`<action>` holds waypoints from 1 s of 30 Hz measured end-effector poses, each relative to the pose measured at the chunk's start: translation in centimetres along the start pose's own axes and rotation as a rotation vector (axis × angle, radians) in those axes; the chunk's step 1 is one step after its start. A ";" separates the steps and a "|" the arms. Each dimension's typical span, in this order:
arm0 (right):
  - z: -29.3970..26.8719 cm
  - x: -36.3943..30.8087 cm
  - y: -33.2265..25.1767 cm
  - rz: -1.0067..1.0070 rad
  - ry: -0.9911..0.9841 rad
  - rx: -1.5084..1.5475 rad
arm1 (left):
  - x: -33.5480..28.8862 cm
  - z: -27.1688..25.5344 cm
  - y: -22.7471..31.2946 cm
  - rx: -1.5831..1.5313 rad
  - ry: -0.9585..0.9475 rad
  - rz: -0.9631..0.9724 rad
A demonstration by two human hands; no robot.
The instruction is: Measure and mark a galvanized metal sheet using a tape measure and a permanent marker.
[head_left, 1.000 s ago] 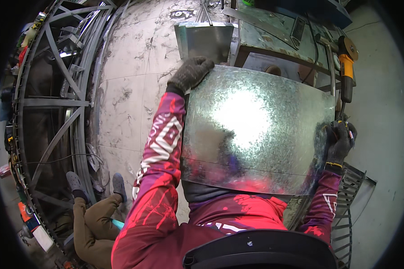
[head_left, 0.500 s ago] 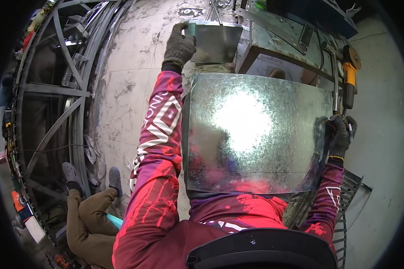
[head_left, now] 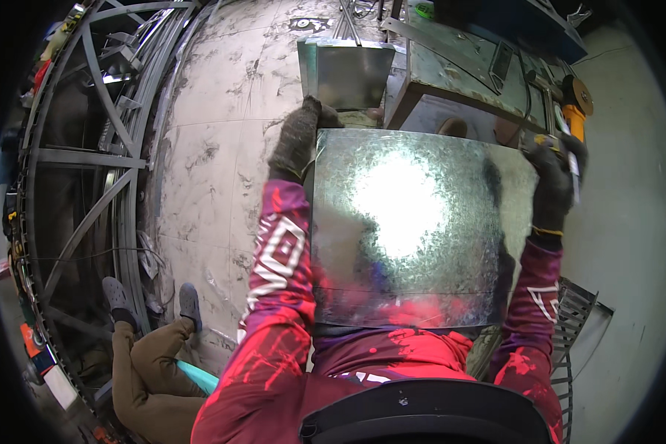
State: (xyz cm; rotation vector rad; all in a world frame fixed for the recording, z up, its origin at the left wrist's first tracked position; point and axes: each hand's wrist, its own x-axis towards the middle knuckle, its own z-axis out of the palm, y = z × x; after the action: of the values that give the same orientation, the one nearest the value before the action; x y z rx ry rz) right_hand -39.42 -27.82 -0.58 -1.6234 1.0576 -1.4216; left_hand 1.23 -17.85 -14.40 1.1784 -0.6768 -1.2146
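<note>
I hold a shiny galvanized steel sheet [head_left: 414, 229] flat in front of my chest, with a bright glare at its middle. My left hand [head_left: 297, 137], in a dark knit glove, grips its upper left corner. My right hand [head_left: 553, 181], also gloved, grips its upper right edge. Both red patterned sleeves run up along the sheet's sides. Beyond the sheet's far edge stands a smaller bent sheet-metal piece [head_left: 345, 70] on the floor.
A steel workbench [head_left: 466, 74] stands ahead, with an orange angle grinder [head_left: 573, 103] at its right end. A curved steel frame [head_left: 89, 170] fills the left. Another person's legs in brown trousers [head_left: 144, 362] are at lower left. A metal grate [head_left: 573, 325] stands at the right.
My left hand has come back from the smaller piece to the sheet's upper left corner. The sheet now sits squarer and more level, with my right hand higher on its right edge.
</note>
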 end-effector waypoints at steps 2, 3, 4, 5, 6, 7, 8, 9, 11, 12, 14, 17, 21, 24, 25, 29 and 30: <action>3.0 -0.1 1.0 -0.004 -0.078 0.086 | 0.2 3.2 -1.4 0.068 0.161 0.144; 4.0 -0.3 1.9 -0.010 -0.138 0.115 | 0.1 4.3 -1.3 0.235 0.170 0.170; 5.1 -0.6 2.6 -0.020 -0.200 0.152 | 0.0 4.8 -1.1 0.406 0.182 0.200; 7.0 -1.4 2.6 0.111 -0.252 0.387 | 0.4 4.3 -1.3 0.290 0.146 0.161; 8.8 -2.4 2.6 0.245 -0.295 0.612 | 0.5 5.0 -1.1 0.289 0.146 0.158; 10.1 -2.9 2.8 0.283 -0.277 0.726 | 0.5 6.7 -0.6 0.491 0.231 0.210; 11.0 -2.8 2.7 0.290 -0.279 0.729 | -0.1 7.5 0.3 0.703 0.327 0.258; 11.7 -2.2 2.4 -0.273 -0.297 0.125 | -0.8 7.7 1.3 1.154 0.468 0.774; 13.1 -2.7 3.6 -0.289 -0.332 -0.030 | -1.5 9.9 3.2 0.753 0.278 0.512; 12.3 -2.5 4.3 -0.285 -0.331 -0.043 | -1.4 11.3 3.7 0.352 0.092 0.247; 12.8 -2.0 4.0 -0.464 -0.387 -0.338 | -1.0 11.8 3.6 0.551 0.027 0.169; 13.4 -2.5 4.3 -0.615 -0.386 -0.372 | -0.2 12.1 1.9 0.145 -0.194 0.197; 13.6 -1.9 2.8 -0.627 -0.322 -0.278 | 0.1 11.6 2.3 0.115 -0.249 0.180; 13.6 -1.9 3.1 -0.596 -0.312 -0.231 | -0.6 11.7 4.2 0.135 -0.290 0.116; 13.5 -1.9 3.0 -0.614 -0.364 -0.273 | -0.7 11.7 4.5 0.117 -0.292 0.095; 13.6 -2.4 2.5 -0.577 -0.326 -0.213 | -1.0 10.6 5.0 0.192 -0.305 0.083; 13.6 -2.5 2.7 -0.572 -0.326 -0.209 | -1.1 10.2 5.3 0.195 -0.303 0.078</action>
State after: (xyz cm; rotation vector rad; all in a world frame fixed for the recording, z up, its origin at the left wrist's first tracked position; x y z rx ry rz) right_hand -26.43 -26.59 -5.77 -2.3464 0.5870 -1.3456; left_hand -6.39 -20.43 -6.11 1.1249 -1.0786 -1.2953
